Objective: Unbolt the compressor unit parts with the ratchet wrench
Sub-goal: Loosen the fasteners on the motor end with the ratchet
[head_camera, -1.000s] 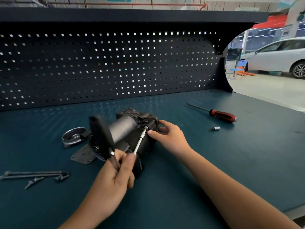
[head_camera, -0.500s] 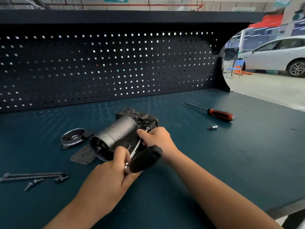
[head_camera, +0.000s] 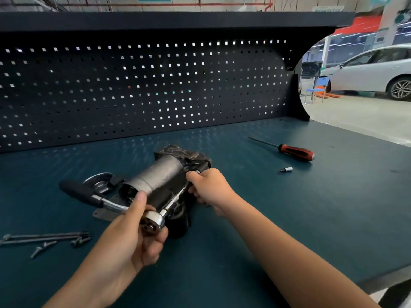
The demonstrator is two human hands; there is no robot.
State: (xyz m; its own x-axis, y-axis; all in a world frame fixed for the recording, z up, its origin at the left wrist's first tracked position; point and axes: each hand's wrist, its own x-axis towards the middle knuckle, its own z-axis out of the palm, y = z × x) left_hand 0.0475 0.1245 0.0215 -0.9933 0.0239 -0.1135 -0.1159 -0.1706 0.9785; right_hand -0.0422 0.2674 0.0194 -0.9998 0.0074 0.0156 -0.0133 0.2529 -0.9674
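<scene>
Left hand [head_camera: 133, 236] curls round the ratchet [head_camera: 153, 224] at its head, thumb on top, with the black handle sticking out leftward. Right hand [head_camera: 209, 190] pinches the far end of the extension [head_camera: 175, 200] where it meets the compressor [head_camera: 160, 172], which lies on its side mid-bench [head_camera: 289, 218]. The bolt itself is hidden under the fingers. Done well, the right hand presses the socket square onto the bolt and holds the extension in line while the left swings in short arcs. Gripping out on the handle would likely give more leverage. The round body may roll, so it needs bracing.
</scene>
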